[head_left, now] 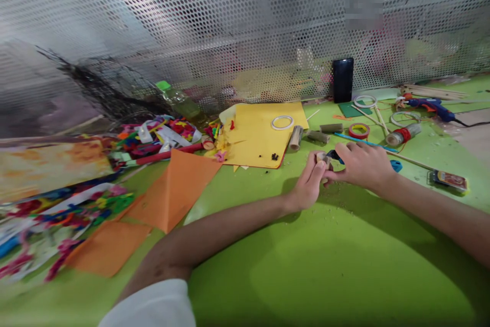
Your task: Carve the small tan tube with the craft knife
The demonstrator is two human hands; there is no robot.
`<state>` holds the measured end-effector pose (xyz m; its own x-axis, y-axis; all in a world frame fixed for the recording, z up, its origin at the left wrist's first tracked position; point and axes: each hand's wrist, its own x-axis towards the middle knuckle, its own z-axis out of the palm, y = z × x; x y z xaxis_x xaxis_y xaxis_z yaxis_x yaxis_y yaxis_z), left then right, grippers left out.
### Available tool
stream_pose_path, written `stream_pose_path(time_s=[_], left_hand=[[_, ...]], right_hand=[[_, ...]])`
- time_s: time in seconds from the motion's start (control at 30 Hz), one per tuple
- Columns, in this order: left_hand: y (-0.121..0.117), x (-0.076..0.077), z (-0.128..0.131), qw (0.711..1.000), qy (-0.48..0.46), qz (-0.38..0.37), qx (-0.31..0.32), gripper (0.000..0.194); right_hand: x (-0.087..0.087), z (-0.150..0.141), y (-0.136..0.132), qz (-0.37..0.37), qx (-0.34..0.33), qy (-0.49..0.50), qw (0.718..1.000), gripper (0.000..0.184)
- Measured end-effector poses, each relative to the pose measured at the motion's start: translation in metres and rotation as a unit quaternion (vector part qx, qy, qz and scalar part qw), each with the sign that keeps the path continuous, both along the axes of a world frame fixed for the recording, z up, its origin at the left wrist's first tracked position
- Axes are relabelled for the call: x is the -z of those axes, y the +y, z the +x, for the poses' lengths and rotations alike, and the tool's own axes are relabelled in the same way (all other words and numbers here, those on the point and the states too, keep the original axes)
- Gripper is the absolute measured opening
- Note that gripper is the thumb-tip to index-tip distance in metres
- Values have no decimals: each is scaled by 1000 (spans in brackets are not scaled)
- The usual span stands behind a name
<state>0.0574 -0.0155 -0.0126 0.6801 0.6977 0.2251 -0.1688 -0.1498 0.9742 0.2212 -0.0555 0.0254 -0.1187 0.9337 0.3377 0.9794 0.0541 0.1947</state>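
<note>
My left hand (308, 184) is closed around a short, pale brown piece (323, 157), which looks like a cut length of bamboo or wood. My right hand (363, 166) grips a blue-and-black hand tool (334, 155), its dark front end against the piece. A blue end (396, 166) shows past the right hand and seems to belong to that tool. Fingers cover most of the tool, so its exact kind is hidden. Both hands meet just above the green table (306, 276), where small crumbs lie scattered.
Behind the hands lie short brown tubes (296, 137), red tape (359, 130) and yellow sheets (260, 135). A blue glue gun (432, 106) is at right. A black phone (343, 80) leans on the mesh screen (245, 26). Orange paper (184, 181) and colourful scraps (153, 135) lie left.
</note>
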Motion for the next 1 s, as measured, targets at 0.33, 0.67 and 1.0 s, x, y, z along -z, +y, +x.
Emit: stream_pose_path(time_s=[0.33,0.67,1.0], left_hand=[[0,0,1,998,46,-19,-43,34],[1,0,2,996,63,-15,-56,33],[5,5,3,996,41,-22,-79,33]], right_hand=[[-2,-1,3,-104,19,14,994,78],[7,0,7,-115,12,38,993,75],[4,-8,2,-138,20,48,989,74]])
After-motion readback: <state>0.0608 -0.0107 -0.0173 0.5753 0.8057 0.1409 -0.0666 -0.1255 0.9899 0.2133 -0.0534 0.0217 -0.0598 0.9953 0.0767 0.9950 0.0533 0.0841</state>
